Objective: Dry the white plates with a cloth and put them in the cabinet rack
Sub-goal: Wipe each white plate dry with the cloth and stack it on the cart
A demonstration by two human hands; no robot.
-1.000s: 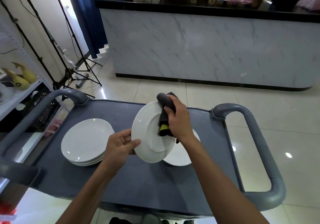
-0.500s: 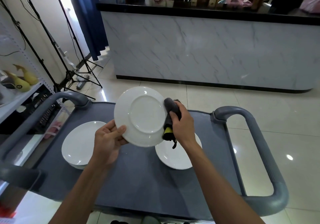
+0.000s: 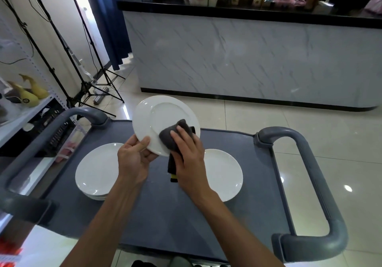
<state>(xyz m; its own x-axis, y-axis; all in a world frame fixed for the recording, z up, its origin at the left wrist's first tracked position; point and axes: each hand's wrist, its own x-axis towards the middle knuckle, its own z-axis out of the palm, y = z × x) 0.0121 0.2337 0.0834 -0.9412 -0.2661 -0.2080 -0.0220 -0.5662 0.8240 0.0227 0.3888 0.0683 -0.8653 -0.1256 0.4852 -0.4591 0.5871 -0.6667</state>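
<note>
Plate (image 3: 163,120) pinched by left hand (image 3: 134,161); right hand (image 3: 188,157) grips cloth (image 3: 173,138); stack (image 3: 97,173), single plate (image 3: 223,175) on cart (image 3: 186,221)

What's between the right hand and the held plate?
Head view: the grey cloth, pressed by the right hand against the held plate.

No text, label, brand, number or sign can be read anywhere. The boxes and bottles on the shelves behind the black-topped counter (image 3: 248,12) carry markings, but they are too small and blurred to make out. The round mark on the yellow object on the white shelf (image 3: 24,111), far left of that counter, shows no legible letters.
</note>
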